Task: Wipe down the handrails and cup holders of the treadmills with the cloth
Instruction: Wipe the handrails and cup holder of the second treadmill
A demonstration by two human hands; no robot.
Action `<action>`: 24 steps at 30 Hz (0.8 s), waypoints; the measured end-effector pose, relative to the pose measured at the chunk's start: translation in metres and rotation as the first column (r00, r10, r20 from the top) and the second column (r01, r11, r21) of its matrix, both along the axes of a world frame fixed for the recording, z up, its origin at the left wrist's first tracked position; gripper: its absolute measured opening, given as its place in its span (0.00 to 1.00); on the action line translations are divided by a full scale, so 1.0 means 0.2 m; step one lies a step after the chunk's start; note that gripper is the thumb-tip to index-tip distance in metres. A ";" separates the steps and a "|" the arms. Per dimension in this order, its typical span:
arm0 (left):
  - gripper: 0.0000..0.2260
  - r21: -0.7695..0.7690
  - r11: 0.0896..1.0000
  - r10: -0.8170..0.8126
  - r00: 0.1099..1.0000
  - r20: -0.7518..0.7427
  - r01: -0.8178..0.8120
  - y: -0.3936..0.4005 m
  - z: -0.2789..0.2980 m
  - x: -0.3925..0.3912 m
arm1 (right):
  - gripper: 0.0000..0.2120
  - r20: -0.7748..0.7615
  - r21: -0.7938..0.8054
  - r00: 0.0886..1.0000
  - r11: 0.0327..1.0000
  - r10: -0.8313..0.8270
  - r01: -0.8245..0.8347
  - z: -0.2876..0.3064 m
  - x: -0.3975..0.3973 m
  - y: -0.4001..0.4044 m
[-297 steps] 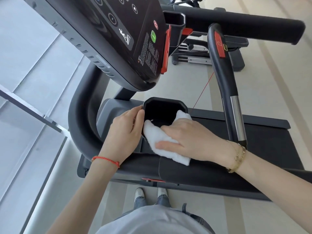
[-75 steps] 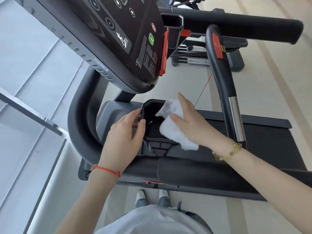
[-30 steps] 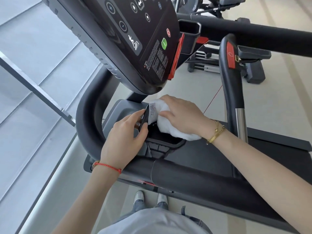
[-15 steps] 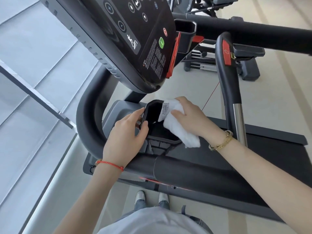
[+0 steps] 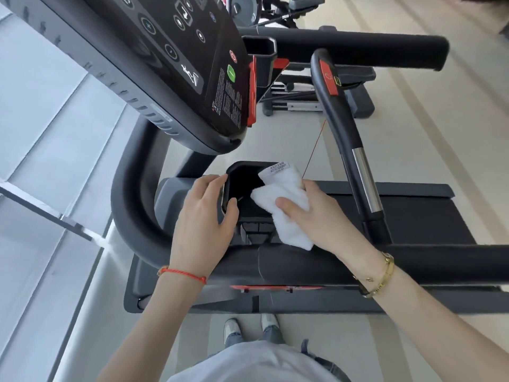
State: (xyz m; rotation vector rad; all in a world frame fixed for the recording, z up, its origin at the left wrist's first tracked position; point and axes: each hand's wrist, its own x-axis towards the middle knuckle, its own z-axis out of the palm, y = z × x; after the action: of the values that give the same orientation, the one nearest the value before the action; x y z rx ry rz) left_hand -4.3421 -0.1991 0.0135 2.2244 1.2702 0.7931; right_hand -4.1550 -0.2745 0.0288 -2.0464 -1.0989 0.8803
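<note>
The cloth [image 5: 283,205] hides the right wall of the cup holder [image 5: 242,186] and the right hand's [image 5: 319,219] fingers under it. Its label's [image 5: 278,169] print is too small to read (so is the console's [image 5: 192,64]). The console's top runs off the frame, as does the near handrail's [image 5: 413,264] right end.

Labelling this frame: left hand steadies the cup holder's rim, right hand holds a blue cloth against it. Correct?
One thing is wrong: the cloth is white, not blue, as the head view shows. The rest holds: the left hand steadies the cup holder by its rim, and the right hand holds the cloth against it.
</note>
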 end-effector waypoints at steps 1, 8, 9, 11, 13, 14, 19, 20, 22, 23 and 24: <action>0.18 0.009 1.000 -0.026 1.000 0.001 0.026 0.00 0.01 -0.01 | 0.24 0.039 0.014 0.999 1.000 -0.018 0.017 0.01 0.00 -0.02; 0.16 0.051 0.982 -0.180 0.983 -0.023 0.181 0.00 0.07 -0.03 | 0.17 0.197 0.172 0.966 0.976 -0.168 0.135 0.02 -0.09 -0.14; 0.16 0.052 0.977 -0.205 0.979 -0.024 0.206 0.00 0.08 -0.03 | 0.17 0.208 0.204 0.959 0.968 -0.191 0.148 0.03 -0.11 -0.16; 0.16 0.048 0.962 -0.267 0.963 -0.025 0.268 0.00 0.10 -0.02 | 0.18 0.234 0.278 0.944 0.946 -0.233 0.165 0.04 -0.13 -0.20; 0.16 0.038 0.942 -0.332 0.943 -0.015 0.332 -0.01 0.12 0.00 | 0.19 0.285 0.338 0.925 0.929 -0.253 0.150 0.07 -0.15 -0.26; 0.16 0.034 0.932 -0.362 0.932 -0.010 0.362 -0.01 0.13 0.01 | 0.20 0.313 0.359 0.914 0.923 -0.259 0.139 0.09 -0.15 -0.29; 0.16 0.050 0.867 -0.495 0.869 -0.020 0.495 -0.08 0.19 0.10 | 0.23 0.423 0.390 0.852 0.911 -0.308 0.136 0.17 -0.18 -0.49; 0.16 0.054 0.852 -0.521 0.853 -0.019 0.521 -0.10 0.20 0.12 | 0.23 0.444 0.381 0.837 0.913 -0.319 0.145 0.18 -0.18 -0.53; 0.16 0.064 0.818 -0.572 0.820 -0.009 0.572 -0.15 0.22 0.16 | 0.24 0.470 0.361 0.811 0.914 -0.349 0.184 0.19 -0.19 -0.63; 0.16 0.069 0.805 -0.590 0.807 -0.004 0.589 -0.17 0.23 0.18 | 0.24 0.476 0.350 0.802 0.914 -0.361 0.204 0.19 -0.19 -0.66; 0.15 0.075 0.792 -0.607 0.794 0.001 0.606 -0.20 0.23 0.20 | 0.24 0.481 0.337 0.794 0.914 -0.372 0.224 0.18 -0.19 -0.71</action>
State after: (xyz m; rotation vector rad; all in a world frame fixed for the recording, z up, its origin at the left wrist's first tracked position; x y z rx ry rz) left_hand -4.3021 -0.2389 0.0600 2.4513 0.4408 0.6038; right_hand -4.1931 -0.4162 0.0655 -2.2061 -1.0483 -0.0257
